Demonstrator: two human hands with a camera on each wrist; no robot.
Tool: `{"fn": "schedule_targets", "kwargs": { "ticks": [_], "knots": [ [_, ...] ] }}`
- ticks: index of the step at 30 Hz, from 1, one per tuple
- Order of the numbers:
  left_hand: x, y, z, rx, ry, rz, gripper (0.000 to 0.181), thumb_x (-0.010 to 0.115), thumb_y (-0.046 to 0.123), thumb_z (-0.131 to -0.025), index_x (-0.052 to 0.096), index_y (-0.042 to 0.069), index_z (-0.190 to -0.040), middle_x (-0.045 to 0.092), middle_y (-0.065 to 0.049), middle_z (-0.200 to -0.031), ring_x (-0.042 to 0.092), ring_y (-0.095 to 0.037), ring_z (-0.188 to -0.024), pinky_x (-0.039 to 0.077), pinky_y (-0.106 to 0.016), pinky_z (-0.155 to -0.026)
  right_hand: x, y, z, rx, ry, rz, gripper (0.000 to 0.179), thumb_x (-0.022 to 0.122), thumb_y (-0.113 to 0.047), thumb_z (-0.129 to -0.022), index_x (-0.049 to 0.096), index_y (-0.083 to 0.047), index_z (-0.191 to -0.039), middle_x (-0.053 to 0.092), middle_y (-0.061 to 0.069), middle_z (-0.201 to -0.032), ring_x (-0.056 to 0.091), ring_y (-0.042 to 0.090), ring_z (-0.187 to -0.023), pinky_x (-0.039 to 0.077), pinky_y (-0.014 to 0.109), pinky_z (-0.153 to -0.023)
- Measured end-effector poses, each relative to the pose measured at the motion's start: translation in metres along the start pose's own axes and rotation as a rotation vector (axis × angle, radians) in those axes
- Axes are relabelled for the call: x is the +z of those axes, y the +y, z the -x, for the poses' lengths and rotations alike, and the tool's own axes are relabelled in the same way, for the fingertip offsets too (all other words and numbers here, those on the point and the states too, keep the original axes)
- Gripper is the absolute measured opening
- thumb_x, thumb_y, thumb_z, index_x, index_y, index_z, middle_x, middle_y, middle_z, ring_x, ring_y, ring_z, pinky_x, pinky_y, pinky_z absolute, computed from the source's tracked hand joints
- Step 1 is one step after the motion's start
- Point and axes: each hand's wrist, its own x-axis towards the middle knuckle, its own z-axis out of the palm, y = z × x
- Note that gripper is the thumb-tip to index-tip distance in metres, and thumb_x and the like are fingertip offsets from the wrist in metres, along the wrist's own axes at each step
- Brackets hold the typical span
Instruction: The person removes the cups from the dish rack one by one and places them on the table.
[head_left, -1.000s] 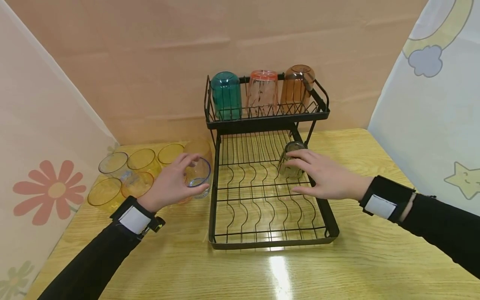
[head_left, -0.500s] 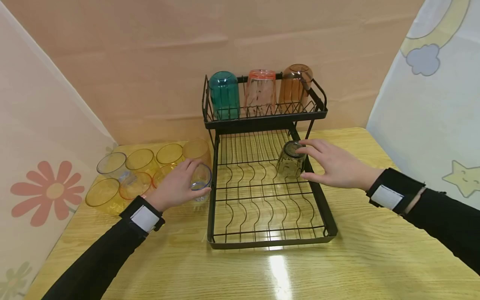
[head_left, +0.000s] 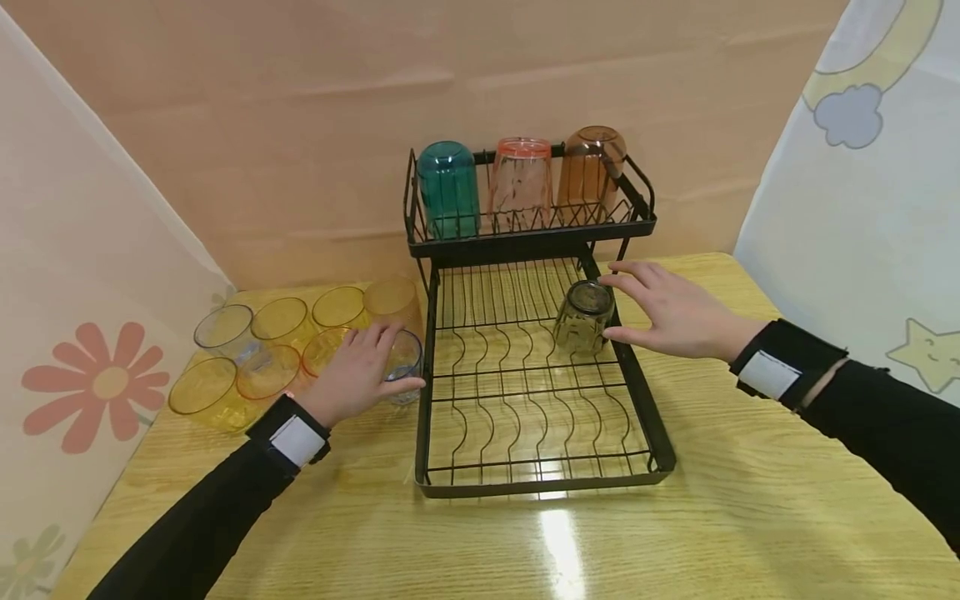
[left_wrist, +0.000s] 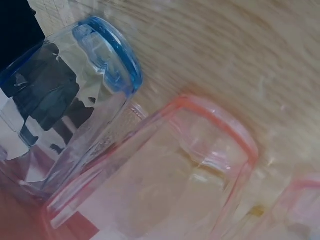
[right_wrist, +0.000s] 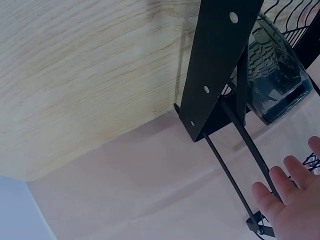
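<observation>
In the head view my left hand (head_left: 354, 375) is at the left side of a clear glass with a blue rim (head_left: 405, 360), fingers behind it and the straight thumb in front. The left wrist view shows the blue-rimmed glass (left_wrist: 95, 85) beside a pink-rimmed glass (left_wrist: 200, 165); the fingers are not seen there. A smoky grey glass (head_left: 583, 321) stands upside down on the lower rack, right side. My right hand (head_left: 671, 315) is spread just right of it, and the right wrist view shows these fingers (right_wrist: 284, 187) apart from the grey glass (right_wrist: 280, 75).
The two-tier black dish rack (head_left: 546, 483) stands mid-table. Its upper shelf holds inverted teal (head_left: 450, 187), pink (head_left: 522, 187) and brown (head_left: 592, 175) glasses. Several glasses, among them a yellow one (head_left: 206, 396), stand upright at the left. A wall rises behind.
My right hand has drawn away to the right from the grey glass, leaving it standing on the rack. My left hand has closed in slightly over the blue-rimmed glass.
</observation>
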Motion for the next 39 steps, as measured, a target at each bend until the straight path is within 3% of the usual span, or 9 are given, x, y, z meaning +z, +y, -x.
{"fn": "schedule_targets", "kwargs": {
  "ticks": [4, 10, 16, 20, 26, 29, 34, 39],
  "knots": [
    [-0.004, 0.001, 0.000, 0.038, 0.045, -0.111, 0.085, 0.037, 0.073, -0.080, 0.040, 0.007, -0.132, 0.045, -0.016, -0.119, 0.051, -0.036, -0.097, 0.033, -0.055, -0.090, 0.000, 0.000, -0.002, -0.002, -0.009, 0.010, 0.072, 0.050, -0.060, -0.083, 0.031, -0.018, -0.139, 0.029, 0.016, -0.140, 0.030, 0.037, -0.124, 0.028, 0.052, -0.096],
    [-0.017, -0.001, -0.001, 0.112, 0.176, -0.319, 0.086, 0.039, 0.077, -0.075, 0.049, 0.007, -0.124, 0.049, -0.019, -0.112, 0.051, -0.036, -0.095, 0.038, -0.053, -0.084, 0.000, -0.003, -0.005, -0.011, -0.013, 0.018, 0.076, 0.050, -0.060, -0.083, 0.028, -0.018, -0.142, 0.025, 0.016, -0.143, 0.028, 0.038, -0.125, 0.026, 0.053, -0.097],
    [-0.031, 0.002, -0.006, 0.164, 0.261, -0.463, 0.093, 0.039, 0.078, -0.071, 0.049, 0.007, -0.128, 0.042, -0.024, -0.128, 0.041, -0.038, -0.115, 0.021, -0.056, -0.099, 0.000, -0.004, -0.010, -0.006, -0.020, 0.024, 0.079, 0.049, -0.063, -0.082, 0.024, -0.020, -0.144, 0.021, 0.014, -0.146, 0.027, 0.039, -0.126, 0.026, 0.053, -0.097],
    [-0.037, 0.011, -0.008, 0.162, 0.289, -0.455, 0.094, 0.037, 0.078, -0.071, 0.044, 0.009, -0.134, 0.035, -0.023, -0.137, 0.031, -0.038, -0.125, 0.009, -0.055, -0.102, 0.001, -0.006, -0.015, -0.015, -0.021, 0.055, 0.082, 0.047, -0.065, -0.081, 0.022, -0.021, -0.144, 0.022, 0.015, -0.145, 0.026, 0.039, -0.127, 0.025, 0.053, -0.097],
    [-0.047, 0.034, -0.013, 0.116, 0.272, -0.391, 0.097, 0.027, 0.082, -0.073, 0.033, 0.014, -0.141, 0.031, -0.022, -0.140, 0.027, -0.040, -0.127, 0.013, -0.057, -0.101, 0.002, -0.009, -0.021, -0.021, -0.025, 0.072, 0.084, 0.046, -0.067, -0.080, 0.018, -0.023, -0.145, 0.021, 0.016, -0.145, 0.026, 0.041, -0.126, 0.025, 0.054, -0.097],
    [-0.049, 0.045, -0.017, 0.099, 0.255, -0.351, 0.098, 0.028, 0.083, -0.072, 0.029, 0.015, -0.143, 0.031, -0.022, -0.140, 0.027, -0.040, -0.127, 0.015, -0.058, -0.100, 0.002, -0.011, -0.024, -0.014, -0.040, 0.065, 0.084, 0.045, -0.068, -0.080, 0.017, -0.025, -0.146, 0.019, 0.014, -0.146, 0.026, 0.042, -0.126, 0.023, 0.055, -0.098],
    [-0.048, 0.063, -0.024, 0.065, 0.195, -0.271, 0.099, 0.031, 0.084, -0.071, 0.025, 0.018, -0.145, 0.027, -0.018, -0.144, 0.024, -0.038, -0.130, 0.014, -0.059, -0.100, 0.004, -0.013, -0.033, -0.019, -0.058, 0.071, 0.084, 0.042, -0.070, -0.080, 0.014, -0.026, -0.146, 0.016, 0.014, -0.148, 0.022, 0.041, -0.129, 0.019, 0.054, -0.100],
    [-0.047, 0.083, -0.032, 0.036, 0.118, -0.218, 0.100, 0.022, 0.086, -0.071, 0.018, 0.021, -0.146, 0.020, -0.016, -0.147, 0.018, -0.037, -0.132, 0.016, -0.059, -0.099, 0.008, -0.016, -0.045, -0.032, -0.073, 0.091, 0.086, 0.039, -0.072, -0.080, 0.013, -0.024, -0.146, 0.016, 0.014, -0.148, 0.020, 0.039, -0.130, 0.022, 0.056, -0.098]
  ]
}}
